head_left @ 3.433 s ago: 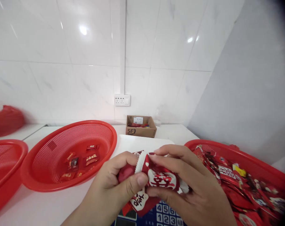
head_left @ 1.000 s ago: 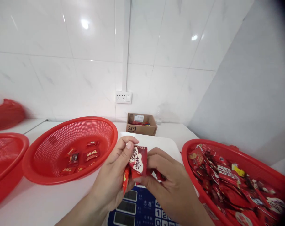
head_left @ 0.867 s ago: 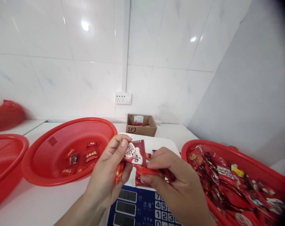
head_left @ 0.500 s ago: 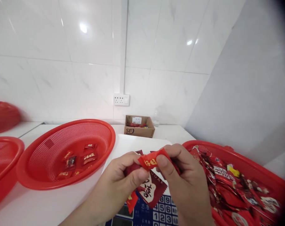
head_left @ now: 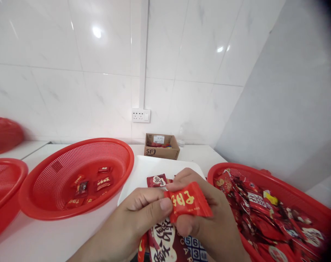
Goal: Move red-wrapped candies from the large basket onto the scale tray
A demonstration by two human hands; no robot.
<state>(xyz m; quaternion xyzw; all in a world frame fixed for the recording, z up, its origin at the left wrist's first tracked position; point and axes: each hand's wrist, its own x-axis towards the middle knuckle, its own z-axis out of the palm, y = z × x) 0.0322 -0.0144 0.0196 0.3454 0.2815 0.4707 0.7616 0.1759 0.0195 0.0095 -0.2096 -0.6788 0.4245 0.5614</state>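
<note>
Between my two hands is a small red wrapped candy with yellow characters. My left hand pinches its left end between thumb and forefinger. My right hand is closed round its right side, with the thumb below it. Under the fingers hangs a maroon candy packet with a white patch and dark characters; how it is held is hidden. Another red wrapper sticks out below my left hand. Behind my hands, a maroon packet lies on the white scale tray.
A red mesh basket with several candies stands left, beside another red basket. At the right, a red basket is full of mixed wrapped candies. A small cardboard box stands at the back. Scale keys show below my hands.
The red candy has turned so its printed face shows flat. The maroon packet below has moved down and left. Another maroon packet on the tray shows more fully.
</note>
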